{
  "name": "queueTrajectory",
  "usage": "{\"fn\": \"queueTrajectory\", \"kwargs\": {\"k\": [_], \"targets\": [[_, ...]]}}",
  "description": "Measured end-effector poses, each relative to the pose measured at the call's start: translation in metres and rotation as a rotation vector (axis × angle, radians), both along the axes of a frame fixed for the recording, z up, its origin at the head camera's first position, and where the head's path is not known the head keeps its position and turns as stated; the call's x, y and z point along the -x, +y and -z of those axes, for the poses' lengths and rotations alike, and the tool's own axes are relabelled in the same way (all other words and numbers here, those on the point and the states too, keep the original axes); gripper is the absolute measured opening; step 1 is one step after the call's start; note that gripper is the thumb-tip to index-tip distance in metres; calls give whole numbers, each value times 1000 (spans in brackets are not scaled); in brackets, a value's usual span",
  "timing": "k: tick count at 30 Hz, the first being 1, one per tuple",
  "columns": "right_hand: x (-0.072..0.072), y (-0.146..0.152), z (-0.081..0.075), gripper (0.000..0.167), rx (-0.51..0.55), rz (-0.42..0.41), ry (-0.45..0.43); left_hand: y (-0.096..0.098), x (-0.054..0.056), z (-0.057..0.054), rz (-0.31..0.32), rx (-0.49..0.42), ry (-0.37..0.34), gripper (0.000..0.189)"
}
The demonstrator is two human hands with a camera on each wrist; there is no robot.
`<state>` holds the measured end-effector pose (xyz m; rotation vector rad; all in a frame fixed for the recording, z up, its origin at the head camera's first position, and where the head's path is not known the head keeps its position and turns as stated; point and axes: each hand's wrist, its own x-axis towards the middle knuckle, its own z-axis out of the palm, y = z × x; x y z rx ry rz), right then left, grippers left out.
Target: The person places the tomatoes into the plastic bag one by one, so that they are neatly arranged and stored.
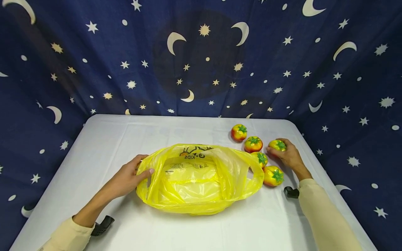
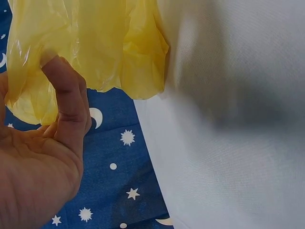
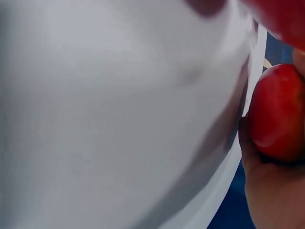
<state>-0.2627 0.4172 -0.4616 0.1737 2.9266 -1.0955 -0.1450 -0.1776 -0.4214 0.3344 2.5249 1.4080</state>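
A yellow plastic bag (image 1: pixel 201 208) lies on the table with its mouth spread wide and a handle loop at each side. My left hand (image 1: pixel 127 179) pinches its left edge, thumb inside the mouth and fingers behind; in the left wrist view the fingers press against the yellow film (image 2: pixel 100 43). At the right, my right hand (image 1: pixel 291 156) grips a red-and-yellow tomato (image 1: pixel 277 145) with a green leafy top, thumb on one side and fingers on the other. The right wrist view shows this tomato's red side (image 3: pixel 276 114) in the hand.
Several more tomatoes, among them a far one (image 1: pixel 238 132) and a near one (image 1: pixel 273 175), line the bag's right side; the handle overlaps some. A white cloth covers the table (image 1: pixel 106 139). Behind and beside it hangs a blue curtain (image 1: pixel 201 69) with moons and stars.
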Motion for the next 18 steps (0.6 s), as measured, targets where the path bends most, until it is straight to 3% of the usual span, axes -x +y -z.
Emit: {"fn": "queueTrajectory", "kwargs": {"k": [6, 18], "targets": [[-5, 0, -10, 86, -10, 12, 28, 0, 0, 0, 5, 13, 11, 62], [-11, -12, -55, 73, -2, -45, 169, -1, 0, -1, 3, 24, 14, 62]]}}
